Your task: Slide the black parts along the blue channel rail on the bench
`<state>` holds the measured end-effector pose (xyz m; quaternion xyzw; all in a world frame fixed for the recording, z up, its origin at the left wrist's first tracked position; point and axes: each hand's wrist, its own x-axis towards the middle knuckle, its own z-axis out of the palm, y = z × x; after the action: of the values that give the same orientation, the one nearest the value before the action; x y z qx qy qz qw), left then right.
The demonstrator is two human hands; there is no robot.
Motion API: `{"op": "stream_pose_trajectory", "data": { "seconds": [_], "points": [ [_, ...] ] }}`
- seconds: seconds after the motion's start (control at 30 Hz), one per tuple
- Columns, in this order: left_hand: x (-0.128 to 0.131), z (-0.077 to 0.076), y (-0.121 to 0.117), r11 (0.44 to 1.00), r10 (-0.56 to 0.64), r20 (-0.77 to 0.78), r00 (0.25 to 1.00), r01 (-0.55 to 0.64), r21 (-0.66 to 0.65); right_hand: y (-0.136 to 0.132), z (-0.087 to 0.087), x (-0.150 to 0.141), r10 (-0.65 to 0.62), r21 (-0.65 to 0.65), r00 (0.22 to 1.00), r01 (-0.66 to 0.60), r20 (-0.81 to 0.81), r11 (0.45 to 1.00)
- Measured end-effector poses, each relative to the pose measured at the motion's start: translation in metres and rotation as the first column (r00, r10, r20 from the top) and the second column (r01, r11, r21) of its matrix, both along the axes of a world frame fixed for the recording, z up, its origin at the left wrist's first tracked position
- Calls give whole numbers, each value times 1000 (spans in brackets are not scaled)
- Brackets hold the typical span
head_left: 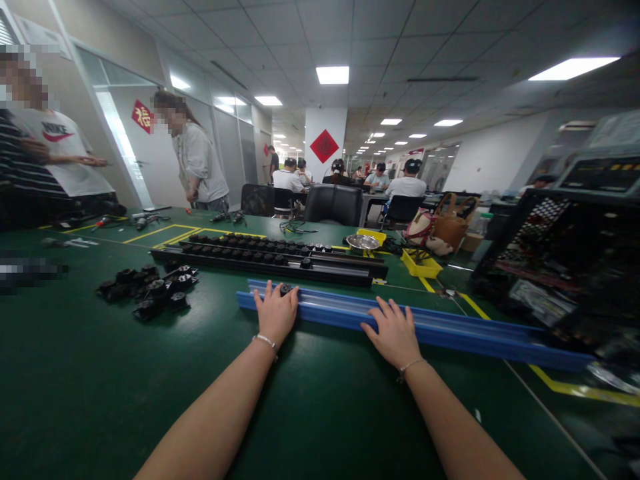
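– Green bench [320,413], blue channel [330,312] lying flat across it. Grip?
– Left hand [277,315] at channel's left end, thumb and fingers close about a black part [285,289]; can't tell if pinched. Right hand [395,333] spread on channel's near wall, no telling if clamping.
– Handling?
– Guessing light, stiff, smooth, so likely slides. Take it by both side walls.
– Around it?
– Loose black parts [158,287] left of channel, loaded black rails [280,269] behind it.
– Unclear?
– Left fingertip contact mostly hidden by the hand; channel's right end blurs out near the dark case [535,260].
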<state>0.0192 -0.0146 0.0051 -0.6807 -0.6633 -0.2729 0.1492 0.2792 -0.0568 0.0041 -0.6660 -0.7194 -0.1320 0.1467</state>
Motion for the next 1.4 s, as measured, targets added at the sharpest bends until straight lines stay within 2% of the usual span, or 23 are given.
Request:
{"op": "stream_pose_trajectory", "data": {
  "seconds": [1.03,1.4],
  "points": [
    [-7,-1,2,999,22,-23,1000,-22,-28,1,-2,2,8,14,1000,-8,6,1000],
    [-8,2,1,998,34,22,999,-33,-55,0,1,2,0,-12,1000,0,0,1000]
  ]
}}
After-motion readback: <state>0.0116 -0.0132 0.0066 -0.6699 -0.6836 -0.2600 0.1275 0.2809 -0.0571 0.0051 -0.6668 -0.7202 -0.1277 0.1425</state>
